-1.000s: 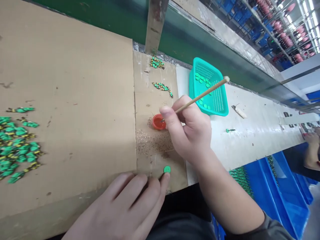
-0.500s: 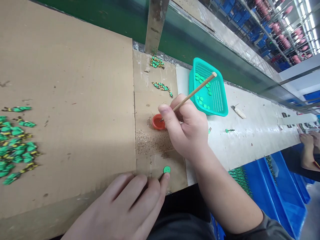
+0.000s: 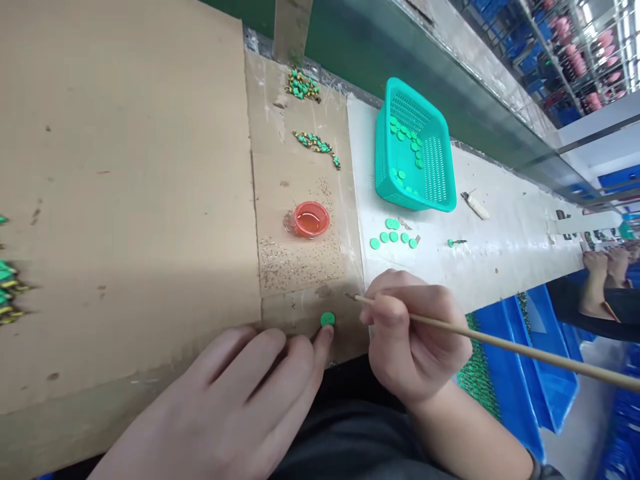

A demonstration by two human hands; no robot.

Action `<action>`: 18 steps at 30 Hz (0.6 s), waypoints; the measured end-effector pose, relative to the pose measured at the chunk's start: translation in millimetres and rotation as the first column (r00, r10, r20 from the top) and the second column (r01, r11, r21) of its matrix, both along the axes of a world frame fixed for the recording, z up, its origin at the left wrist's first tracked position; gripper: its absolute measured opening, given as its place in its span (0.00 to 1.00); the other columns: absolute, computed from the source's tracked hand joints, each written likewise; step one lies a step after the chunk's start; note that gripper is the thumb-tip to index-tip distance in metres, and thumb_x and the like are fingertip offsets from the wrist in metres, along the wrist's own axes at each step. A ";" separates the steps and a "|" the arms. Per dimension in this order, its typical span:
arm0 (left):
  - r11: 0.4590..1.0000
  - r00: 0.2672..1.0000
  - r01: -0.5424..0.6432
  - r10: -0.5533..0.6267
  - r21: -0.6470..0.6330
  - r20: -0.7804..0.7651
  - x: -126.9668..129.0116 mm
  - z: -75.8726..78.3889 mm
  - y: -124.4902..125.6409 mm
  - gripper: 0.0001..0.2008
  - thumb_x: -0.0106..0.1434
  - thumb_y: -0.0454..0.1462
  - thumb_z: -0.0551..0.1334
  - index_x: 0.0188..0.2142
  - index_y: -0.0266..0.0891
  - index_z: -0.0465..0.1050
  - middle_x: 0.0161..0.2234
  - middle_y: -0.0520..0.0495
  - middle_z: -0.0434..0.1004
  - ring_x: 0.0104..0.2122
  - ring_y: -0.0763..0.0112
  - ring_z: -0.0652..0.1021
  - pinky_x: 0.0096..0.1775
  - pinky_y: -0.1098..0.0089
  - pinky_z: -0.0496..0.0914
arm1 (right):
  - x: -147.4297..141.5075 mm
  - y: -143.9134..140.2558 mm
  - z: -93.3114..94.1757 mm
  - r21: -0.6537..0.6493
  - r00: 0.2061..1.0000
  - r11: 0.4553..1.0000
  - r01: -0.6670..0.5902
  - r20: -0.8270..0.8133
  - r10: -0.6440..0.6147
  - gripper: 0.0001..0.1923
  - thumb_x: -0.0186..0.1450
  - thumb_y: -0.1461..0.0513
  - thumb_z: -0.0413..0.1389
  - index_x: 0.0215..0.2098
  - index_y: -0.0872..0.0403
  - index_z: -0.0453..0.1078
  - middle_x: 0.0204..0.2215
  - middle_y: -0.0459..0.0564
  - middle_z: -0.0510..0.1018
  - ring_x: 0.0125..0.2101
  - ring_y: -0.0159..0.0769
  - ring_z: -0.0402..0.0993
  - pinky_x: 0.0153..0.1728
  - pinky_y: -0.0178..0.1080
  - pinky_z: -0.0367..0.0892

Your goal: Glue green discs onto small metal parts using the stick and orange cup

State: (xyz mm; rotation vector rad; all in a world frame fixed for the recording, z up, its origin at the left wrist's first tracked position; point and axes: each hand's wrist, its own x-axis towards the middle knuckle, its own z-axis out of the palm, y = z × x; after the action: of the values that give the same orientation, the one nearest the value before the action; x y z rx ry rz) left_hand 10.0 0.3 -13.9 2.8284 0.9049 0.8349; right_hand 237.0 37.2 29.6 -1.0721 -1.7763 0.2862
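My right hand (image 3: 417, 333) pinches a thin wooden stick (image 3: 510, 345) whose small dark tip points left, a little away from a green button-like disc (image 3: 327, 319). Small dark marks show on the disc, which lies on the cardboard. My left hand (image 3: 250, 393) rests palm down, its index fingertip touching the disc's near edge; the other fingers are bent loosely and the thumb is hidden. Beyond both hands stands a small red cup (image 3: 311, 219) holding liquid. Tiny light-brown grains (image 3: 300, 263) are scattered on the cardboard between the cup and the disc.
A turquoise basket (image 3: 440, 167) holds several green discs. More green discs (image 3: 394, 237) lie before it. Small green, yellow and black pieces (image 3: 317, 143) lie behind the cup and at far left. Right are a white bottle (image 3: 477, 205), blue bins (image 3: 510, 367) and another person's hands (image 3: 603, 260).
My right hand has drawn the stick out of the red cup and come down and right, beside the disc. My left fingertip stays at the disc. The view has shifted slightly.
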 end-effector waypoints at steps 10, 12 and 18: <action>0.999 1.000 -0.001 0.001 0.045 -0.002 -0.5 -0.6 1.2 0.22 0.76 0.32 0.61 0.66 0.29 0.79 0.48 0.40 0.83 0.45 0.53 0.76 0.48 0.48 0.69 | -2.1 10.4 -17.5 -0.076 0.999 0.996 0.044 -0.003 -0.044 0.12 0.82 0.62 0.60 0.38 0.50 0.70 0.28 0.41 0.77 0.27 0.30 0.76 0.31 0.37 0.71; 0.998 1.000 -0.007 0.007 0.056 -0.006 -0.4 -1.2 0.7 0.22 0.76 0.32 0.61 0.66 0.30 0.79 0.48 0.40 0.83 0.45 0.53 0.76 0.48 0.48 0.69 | -2.1 9.6 -17.6 -0.102 0.999 0.994 0.050 0.005 -0.050 0.12 0.82 0.62 0.60 0.38 0.50 0.70 0.29 0.41 0.77 0.28 0.30 0.77 0.32 0.37 0.71; 0.998 0.999 -0.023 0.024 0.053 -0.025 -1.4 -3.3 -1.0 0.23 0.75 0.33 0.63 0.67 0.37 0.79 0.49 0.41 0.83 0.46 0.55 0.78 0.49 0.51 0.73 | 0.3 -0.3 -14.8 -0.055 0.997 0.998 0.043 -0.064 -0.047 0.06 0.82 0.64 0.60 0.44 0.50 0.73 0.30 0.42 0.78 0.29 0.32 0.78 0.32 0.39 0.75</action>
State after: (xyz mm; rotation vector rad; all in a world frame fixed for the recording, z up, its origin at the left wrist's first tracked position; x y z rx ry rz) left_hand 8.5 -0.7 -17.3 2.8855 0.9351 0.8391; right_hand 237.2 36.9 14.8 -1.1271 -1.6928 0.3386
